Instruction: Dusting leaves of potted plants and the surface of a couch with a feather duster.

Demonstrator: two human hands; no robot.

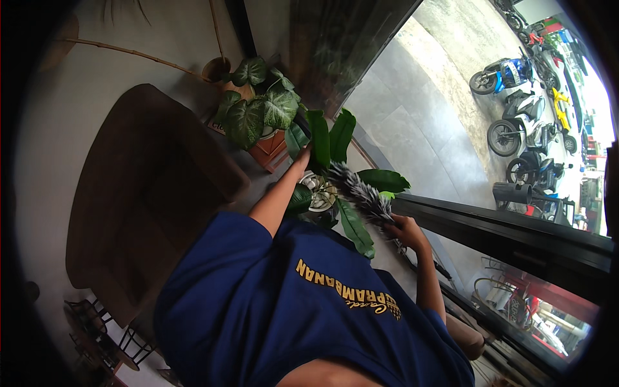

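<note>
My right hand [406, 232] is closed around the near end of a fluffy grey-and-white duster [361, 192]. The duster slants away to the left, its far tip against the leaves of a potted plant. My left hand [303, 158] reaches in at the base of a long upright green leaf [318, 138]; most of its fingers are hidden behind the foliage. Below the leaves, a white pot [320, 208] holds pale stones [311, 183]. One broad leaf [354, 227] droops toward me, and another [383, 179] spreads to the right under the duster.
A second plant with large mottled leaves [280, 106] stands beyond my left hand, above a reddish-brown box [267, 149]. To the left is a dark brown armchair [138, 193]. A black window frame [516, 238] runs along the right, with parked motorcycles [506, 138] outside.
</note>
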